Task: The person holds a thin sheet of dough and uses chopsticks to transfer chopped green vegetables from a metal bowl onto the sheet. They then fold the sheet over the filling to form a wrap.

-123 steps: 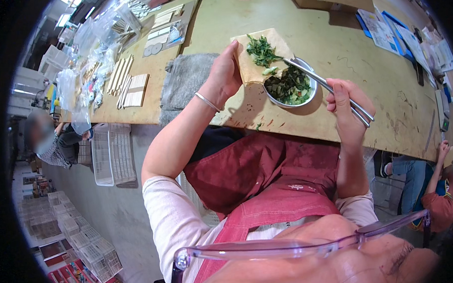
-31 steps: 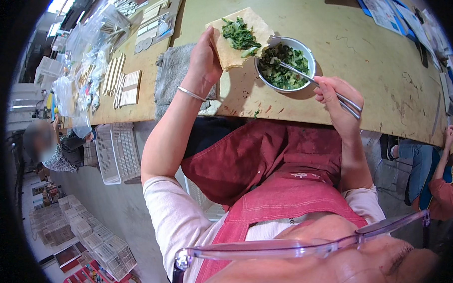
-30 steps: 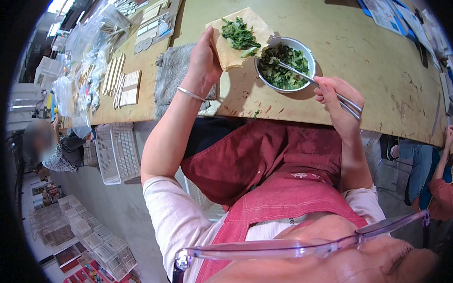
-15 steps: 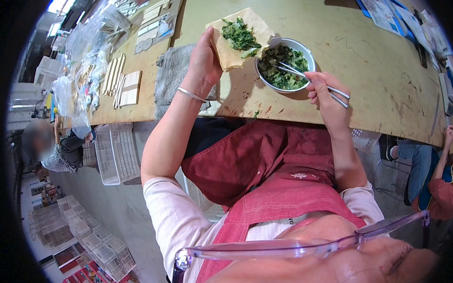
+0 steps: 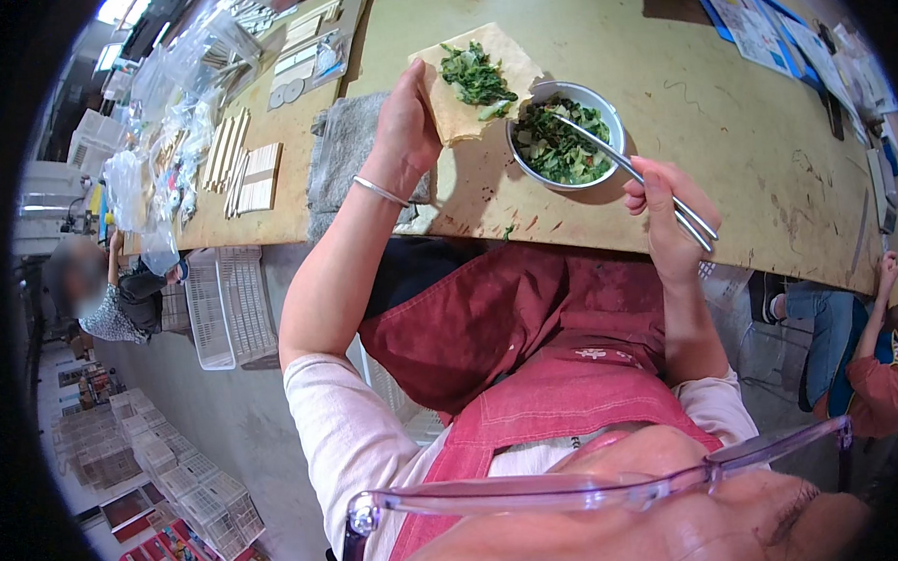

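Observation:
My left hand [image 5: 409, 124] holds up a pale, flat piece of flatbread [image 5: 453, 117] by its left edge, above the table. Chopped cooked greens [image 5: 478, 79] lie heaped on the flatbread. Just to its right stands a white bowl [image 5: 619, 136] of chopped greens [image 5: 563, 143]. Pinched in the fingers of my right hand [image 5: 670, 208] is a pair of metal chopsticks [image 5: 618, 160]. Their tips reach over the greens in the bowl; whether they touch them I cannot tell.
A grey folded cloth [image 5: 341, 156] lies left of my left forearm on the worn table [image 5: 743, 191]. Wooden sticks [image 5: 257, 176] and clear plastic bags [image 5: 134, 193] are farther left. Papers and blue folders [image 5: 757, 32] lie at the far right. People sit at both sides.
My right hand has shifted a little right and down, drawing the chopsticks back over the bowl's right side. The flatbread in my left hand has hardly moved.

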Demonstrator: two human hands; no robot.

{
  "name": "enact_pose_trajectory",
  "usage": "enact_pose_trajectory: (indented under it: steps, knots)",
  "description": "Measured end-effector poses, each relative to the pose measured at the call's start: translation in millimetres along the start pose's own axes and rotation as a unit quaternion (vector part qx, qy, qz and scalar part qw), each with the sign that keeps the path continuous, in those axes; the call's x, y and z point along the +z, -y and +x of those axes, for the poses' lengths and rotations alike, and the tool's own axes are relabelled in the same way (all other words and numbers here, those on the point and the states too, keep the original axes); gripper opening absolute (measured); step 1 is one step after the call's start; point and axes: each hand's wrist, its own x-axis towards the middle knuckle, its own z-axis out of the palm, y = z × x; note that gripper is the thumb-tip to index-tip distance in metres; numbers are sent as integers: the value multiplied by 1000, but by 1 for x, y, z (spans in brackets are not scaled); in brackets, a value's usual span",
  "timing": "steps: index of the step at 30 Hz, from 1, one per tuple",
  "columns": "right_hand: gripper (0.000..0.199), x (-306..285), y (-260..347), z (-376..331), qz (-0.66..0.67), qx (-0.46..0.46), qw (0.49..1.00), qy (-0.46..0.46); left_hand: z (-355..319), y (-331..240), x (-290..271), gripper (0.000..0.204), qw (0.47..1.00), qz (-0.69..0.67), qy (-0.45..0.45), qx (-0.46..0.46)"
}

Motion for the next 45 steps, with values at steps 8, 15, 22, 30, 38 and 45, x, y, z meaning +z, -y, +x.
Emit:
enact_pose_trajectory:
  steps: [8,15,22,30,38,45]
  knots:
    - [15,2,28,15,6,-87,996,-37,-2,3,5,43,998,-9,23,-55]
    - [13,27,15,42,-18,-78,995,65,-11,13,21,42,988,-19,100,-113]
    - [14,15,38,36,-35,-38,998,31,-11,14,20,41,987,-18,96,-129]
    - [24,7,36,32,-48,-53,997,33,-11,17,23,41,987,-11,96,-126]
    - [23,-20,30,12,-116,-12,992,-48,-10,5,18,43,994,4,56,-98]
    - [15,-1,-23,10,-144,-120,977,99,-9,8,24,43,990,6,87,-107]
